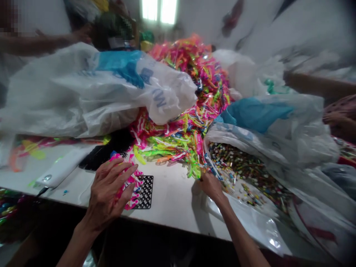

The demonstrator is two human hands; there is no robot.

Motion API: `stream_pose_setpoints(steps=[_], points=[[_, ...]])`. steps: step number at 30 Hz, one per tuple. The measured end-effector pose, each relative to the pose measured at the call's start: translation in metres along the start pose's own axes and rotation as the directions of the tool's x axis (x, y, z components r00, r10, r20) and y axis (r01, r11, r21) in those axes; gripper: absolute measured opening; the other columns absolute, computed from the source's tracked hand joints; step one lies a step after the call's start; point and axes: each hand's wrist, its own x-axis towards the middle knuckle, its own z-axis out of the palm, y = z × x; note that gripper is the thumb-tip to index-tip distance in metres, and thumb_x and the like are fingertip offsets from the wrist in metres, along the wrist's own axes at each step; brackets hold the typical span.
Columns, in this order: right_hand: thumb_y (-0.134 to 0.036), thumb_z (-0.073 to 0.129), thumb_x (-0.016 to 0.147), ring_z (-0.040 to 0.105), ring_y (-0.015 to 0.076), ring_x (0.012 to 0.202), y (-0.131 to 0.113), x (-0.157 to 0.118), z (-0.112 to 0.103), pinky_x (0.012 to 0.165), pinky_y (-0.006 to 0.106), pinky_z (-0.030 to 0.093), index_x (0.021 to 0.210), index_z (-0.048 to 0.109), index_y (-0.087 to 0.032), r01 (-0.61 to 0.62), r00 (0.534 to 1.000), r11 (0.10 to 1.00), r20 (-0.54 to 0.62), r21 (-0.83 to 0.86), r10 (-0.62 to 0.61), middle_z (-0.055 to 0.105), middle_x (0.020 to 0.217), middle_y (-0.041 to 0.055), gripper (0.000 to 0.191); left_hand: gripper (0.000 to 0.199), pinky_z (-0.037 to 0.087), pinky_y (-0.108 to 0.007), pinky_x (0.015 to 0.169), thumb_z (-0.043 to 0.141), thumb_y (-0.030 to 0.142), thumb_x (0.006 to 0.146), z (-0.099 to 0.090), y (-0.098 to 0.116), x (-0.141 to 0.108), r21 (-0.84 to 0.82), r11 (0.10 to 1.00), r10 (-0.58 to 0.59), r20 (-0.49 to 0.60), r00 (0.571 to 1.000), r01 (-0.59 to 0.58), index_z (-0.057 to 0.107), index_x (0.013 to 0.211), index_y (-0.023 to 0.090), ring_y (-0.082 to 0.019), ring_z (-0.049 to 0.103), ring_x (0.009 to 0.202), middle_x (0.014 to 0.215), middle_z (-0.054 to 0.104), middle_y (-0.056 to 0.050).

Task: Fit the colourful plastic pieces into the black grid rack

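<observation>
My left hand lies palm down with its fingers stretched out over bright pink plastic pieces. These pieces sit on a black grid tray, whose right side shows bare. My right hand is at the near edge of a heap of small pink, orange, yellow and green plastic pieces. Its fingers look closed beside a green piece, and their tips are mostly hidden. Whatever they hold cannot be made out.
Large white plastic bags flank the heap, one left and one right. Many tiny multicoloured parts spill from the right. A white device and a black object lie left. Other people's arms reach in from both sides.
</observation>
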Motion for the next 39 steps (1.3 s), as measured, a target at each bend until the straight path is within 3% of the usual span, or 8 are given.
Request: stream_pose_setpoints(steps=[4,8,12,19,22,27,32,39], points=[[-0.025,0.048,0.072,0.057,0.016,0.056,-0.017,-0.011,0.013,0.053,0.024,0.036,0.065,0.057,-0.014,-0.036,0.999,0.919,-0.023,0.393,0.049,0.059,0.061,0.004,0.016,0.045,0.034,-0.051,0.099,0.054,0.017,0.078,-0.001,0.001,0.0,-0.013,1.0,-0.006,-0.01,1.0,0.006,0.05,0.122,0.024,-0.029,0.045,0.114,0.112,0.058,-0.007],[-0.037,0.057,0.067,0.051,0.0122,0.045,-0.045,-0.024,0.02,0.047,0.024,0.038,0.068,0.05,-0.017,0.013,0.999,0.528,-0.029,0.849,0.022,0.053,0.058,-0.0023,0.021,0.044,0.034,-0.052,0.099,0.054,0.015,0.078,-0.001,0.003,0.0,-0.015,1.0,-0.014,-0.004,1.0,0.014,0.051,0.121,0.024,-0.028,0.044,0.115,0.112,0.057,-0.006],[-0.034,0.063,0.064,0.045,0.0099,0.046,-0.087,-0.029,0.025,0.044,0.021,0.035,0.069,0.049,-0.017,0.041,0.988,0.313,0.008,0.949,-0.153,0.049,0.056,-0.0041,0.022,0.044,0.034,-0.051,0.099,0.052,0.014,0.078,-0.002,0.005,-0.001,-0.017,0.999,-0.027,0.008,1.0,0.027,0.051,0.121,0.024,-0.028,0.042,0.118,0.114,0.056,-0.006],[-0.033,0.058,0.067,0.049,0.011,0.051,-0.162,-0.004,0.044,0.049,0.021,0.038,0.072,0.053,-0.017,0.081,0.911,0.14,-0.016,0.987,-0.413,0.051,0.057,-0.003,0.018,0.045,0.034,-0.053,0.099,0.05,0.012,0.078,-0.007,0.006,-0.001,-0.04,0.998,-0.052,0.036,0.998,0.053,0.05,0.121,0.023,-0.028,0.041,0.118,0.113,0.057,-0.007],[-0.03,0.058,0.066,0.047,0.0111,0.053,-0.176,0.001,0.049,0.049,0.02,0.036,0.068,0.054,-0.016,0.135,0.901,0.214,-0.03,0.968,-0.433,0.051,0.055,-0.0028,0.014,0.044,0.034,-0.053,0.099,0.051,0.011,0.077,-0.006,0.005,-0.003,-0.047,0.997,-0.055,0.035,0.998,0.057,0.051,0.119,0.023,-0.028,0.041,0.118,0.114,0.057,-0.007],[-0.019,0.051,0.07,0.041,0.009,0.054,-0.175,0.0,0.041,0.049,0.018,0.029,0.058,0.053,-0.015,0.378,0.84,0.415,-0.119,0.828,-0.529,0.046,0.054,-0.0035,0.013,0.045,0.036,-0.053,0.096,0.051,0.012,0.077,-0.005,0.004,-0.005,-0.05,0.996,-0.07,0.041,0.997,0.072,0.051,0.12,0.021,-0.03,0.041,0.119,0.116,0.056,-0.008],[-0.02,0.049,0.075,0.044,0.0103,0.057,-0.173,0.0,0.038,0.05,0.019,0.028,0.066,0.056,-0.015,0.434,0.822,0.506,-0.097,0.745,-0.561,0.052,0.059,-0.0022,0.013,0.045,0.036,-0.054,0.096,0.051,0.011,0.076,-0.004,0.003,-0.005,-0.054,0.994,-0.094,0.036,0.995,0.095,0.052,0.12,0.022,-0.031,0.041,0.119,0.117,0.056,-0.008],[-0.014,0.043,0.08,0.056,0.0162,0.073,-0.182,-0.005,0.032,0.06,0.023,0.031,0.086,0.059,-0.014,0.617,0.756,0.717,0.007,0.324,-0.655,0.064,0.081,0.0081,0.018,0.048,0.034,-0.055,0.097,0.05,0.013,0.077,-0.008,0.007,0.001,-0.007,0.999,-0.053,0.091,0.994,0.054,0.048,0.124,0.021,-0.032,0.039,0.121,0.125,0.052,-0.009]])
